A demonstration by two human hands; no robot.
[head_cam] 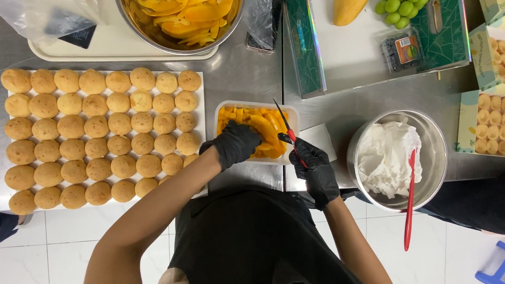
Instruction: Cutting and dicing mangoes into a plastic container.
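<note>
The left hand (236, 143), fingers curled, pressed down on mango pieces (264, 130) in a tub (218, 115) at the counter's near edge, steadying them, while the right hand (314, 167) gripped a red-handled knife (286, 128) with fingers wrapped tight, tip aimed at them.

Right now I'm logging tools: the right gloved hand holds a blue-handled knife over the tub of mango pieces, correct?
Not quite: in the head view the knife in the right hand has a red handle, not blue. It is over the tub of mango pieces.

Left hand (236, 143) on mango slices (262, 130); right hand (311, 165) grips knife (285, 124).
</note>
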